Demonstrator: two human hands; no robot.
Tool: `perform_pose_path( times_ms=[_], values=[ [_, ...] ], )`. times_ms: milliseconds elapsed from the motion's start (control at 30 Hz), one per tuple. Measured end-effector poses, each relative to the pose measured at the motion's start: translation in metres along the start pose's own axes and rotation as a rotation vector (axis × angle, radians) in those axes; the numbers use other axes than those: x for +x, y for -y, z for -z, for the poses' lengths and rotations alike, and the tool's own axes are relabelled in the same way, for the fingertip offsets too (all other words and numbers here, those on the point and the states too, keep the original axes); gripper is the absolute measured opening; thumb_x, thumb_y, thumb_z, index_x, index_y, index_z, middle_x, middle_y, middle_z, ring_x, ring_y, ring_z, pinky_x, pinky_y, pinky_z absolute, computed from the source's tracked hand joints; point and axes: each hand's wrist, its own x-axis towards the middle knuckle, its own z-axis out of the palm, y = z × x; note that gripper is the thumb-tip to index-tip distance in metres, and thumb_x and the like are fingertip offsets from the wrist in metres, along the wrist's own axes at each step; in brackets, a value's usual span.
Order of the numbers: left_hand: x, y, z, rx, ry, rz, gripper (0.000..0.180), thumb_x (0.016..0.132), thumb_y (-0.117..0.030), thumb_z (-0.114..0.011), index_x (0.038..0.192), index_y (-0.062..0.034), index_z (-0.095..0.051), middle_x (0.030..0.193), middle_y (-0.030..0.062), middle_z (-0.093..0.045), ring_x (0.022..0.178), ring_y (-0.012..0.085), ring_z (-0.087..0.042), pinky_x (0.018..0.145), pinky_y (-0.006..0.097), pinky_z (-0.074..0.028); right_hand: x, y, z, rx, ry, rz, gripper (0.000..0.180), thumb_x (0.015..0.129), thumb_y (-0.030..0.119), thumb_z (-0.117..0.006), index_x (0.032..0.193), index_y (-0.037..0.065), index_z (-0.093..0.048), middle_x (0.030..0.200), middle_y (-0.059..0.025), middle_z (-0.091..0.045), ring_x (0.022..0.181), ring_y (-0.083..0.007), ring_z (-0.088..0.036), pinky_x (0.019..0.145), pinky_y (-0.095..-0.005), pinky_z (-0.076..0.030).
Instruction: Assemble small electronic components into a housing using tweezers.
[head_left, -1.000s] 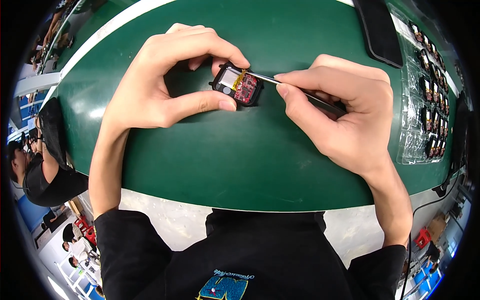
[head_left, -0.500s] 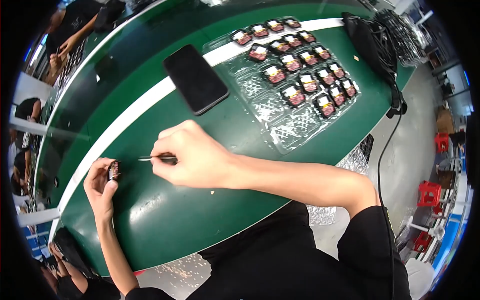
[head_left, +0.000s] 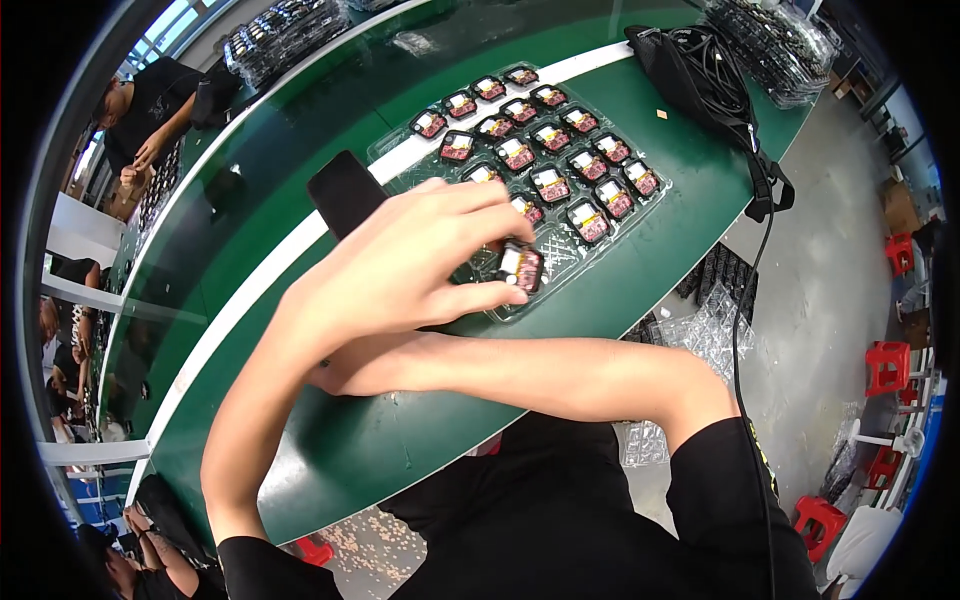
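Note:
My left hand reaches across above my right forearm and pinches a small black square-cornered case with a white, yellow and pink face. It holds the case, tilted, at the near side of a clear plastic tray. In rows on the tray lie several matching cases, some partly hidden by my fingers. My right hand is low over the green table under my left wrist. It looks curled, with a small dark bit showing at it; its fingers are mostly hidden.
Behind my left hand lies a black phone, partly covered. A black bag with a cable lies at the far right of the table. Clear trays are stacked behind it. Red stools stand on the floor; a person works at far left.
My left hand has swung right and forward with its case, crossing over my right arm to the tray. My right hand, earlier closed on a thin metal-tipped tool, is now lower and mostly covered.

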Motion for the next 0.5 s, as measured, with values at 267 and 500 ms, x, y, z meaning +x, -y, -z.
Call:
perform_pose_path(
  times_ms=[267, 500],
  values=[
    [0.017, 0.02, -0.026, 0.131, 0.085, -0.012, 0.04, 0.097, -0.02, -0.081, 0.134, -0.0075, -0.073, 0.127, 0.0128, -0.065, 0.114, 0.0355, -0.066, 0.099, 0.049, -0.053, 0.023, -0.007, -0.025, 0.148, -0.116, 0.196, 0.026, 0.104, 0.026, -0.069, 0.102, 0.0, -0.072, 0.099, -0.0192, -0.076, 0.089, -0.0308, -0.072, 0.082, -0.047, -0.052],
    [-0.044, 0.044, 0.001, 0.146, -0.206, 0.092, 0.029, 0.1, -0.021, -0.077, 0.126, -0.0091, -0.076, 0.126, 0.0107, -0.069, 0.111, 0.0337, -0.067, 0.099, 0.047, -0.054, 0.005, -0.013, -0.007, 0.013, -0.173, 0.206, 0.024, 0.093, 0.015, -0.078, 0.106, -0.005, -0.079, 0.092, -0.0186, -0.08, 0.085, -0.0312, -0.079, 0.081, -0.0427, -0.061]
  ],
)
